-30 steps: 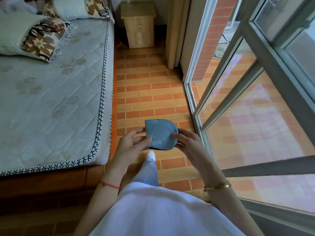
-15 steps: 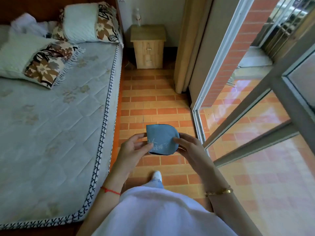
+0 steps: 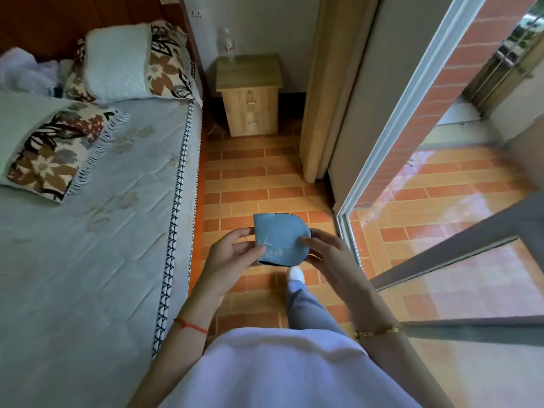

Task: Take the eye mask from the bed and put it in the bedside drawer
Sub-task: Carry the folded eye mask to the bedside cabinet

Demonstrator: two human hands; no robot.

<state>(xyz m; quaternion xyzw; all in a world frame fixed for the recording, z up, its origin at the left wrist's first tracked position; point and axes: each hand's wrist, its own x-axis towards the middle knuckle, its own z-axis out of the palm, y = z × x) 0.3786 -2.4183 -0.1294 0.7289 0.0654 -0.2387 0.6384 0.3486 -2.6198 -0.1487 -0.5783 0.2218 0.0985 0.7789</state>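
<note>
We hold the folded blue eye mask (image 3: 278, 238) in both hands, left hand (image 3: 229, 260) and right hand (image 3: 325, 254), so we should keep it pinched tight and walk to the far bedside cabinet (image 3: 249, 94), whose drawers are shut.

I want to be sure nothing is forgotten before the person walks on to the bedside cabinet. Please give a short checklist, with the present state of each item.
1. Eye mask off the bed: ok, it is held over the floor.
2. Grip on the mask: ok, left hand and right hand hold it at opposite sides.
3. Mask folded compactly: ok, it looks folded in half.
4. Floor path to the bedside cabinet: ok, no obstacle visible.
5. Drawer open: not ok, both drawers look shut.
6. A hand free to pull the drawer: not ok, both hold the mask.
</note>
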